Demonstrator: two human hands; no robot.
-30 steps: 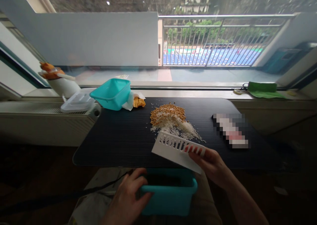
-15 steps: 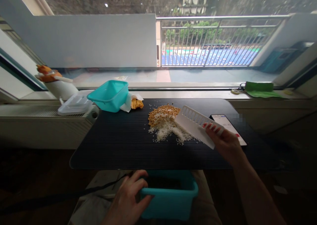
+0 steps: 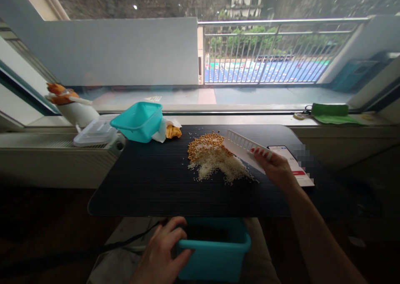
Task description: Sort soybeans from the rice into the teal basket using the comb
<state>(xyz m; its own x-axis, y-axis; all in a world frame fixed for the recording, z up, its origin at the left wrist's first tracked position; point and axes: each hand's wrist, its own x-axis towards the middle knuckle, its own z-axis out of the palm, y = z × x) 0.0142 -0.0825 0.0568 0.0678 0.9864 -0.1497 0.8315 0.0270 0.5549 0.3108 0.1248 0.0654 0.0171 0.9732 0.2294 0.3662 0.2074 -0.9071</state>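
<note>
A heap of yellow soybeans (image 3: 206, 141) and white rice (image 3: 215, 163) lies mixed on the dark table (image 3: 150, 184). My right hand (image 3: 273, 167) grips a flat white plastic piece (image 3: 242, 147) with a row of slots along its upper edge. Its far end is at the right side of the heap, over the beans. Below the table's front edge, my left hand (image 3: 167, 248) is closed on the left rim of a turquoise plastic bin (image 3: 215, 255) on the lap. The bin's inside is dark, so I cannot make out its contents.
A phone (image 3: 292, 165) lies by my right hand. At the back left a turquoise basket (image 3: 137, 121) sits tilted beside a crumpled orange-brown piece (image 3: 173, 131). A clear lid (image 3: 95, 131) rests on the radiator; a green cloth (image 3: 334, 114) is on the sill.
My right hand has moved the white piece slightly left and up, away from the table's front edge. More rice shows at the heap's right front. My left hand stays on the bin's rim.
</note>
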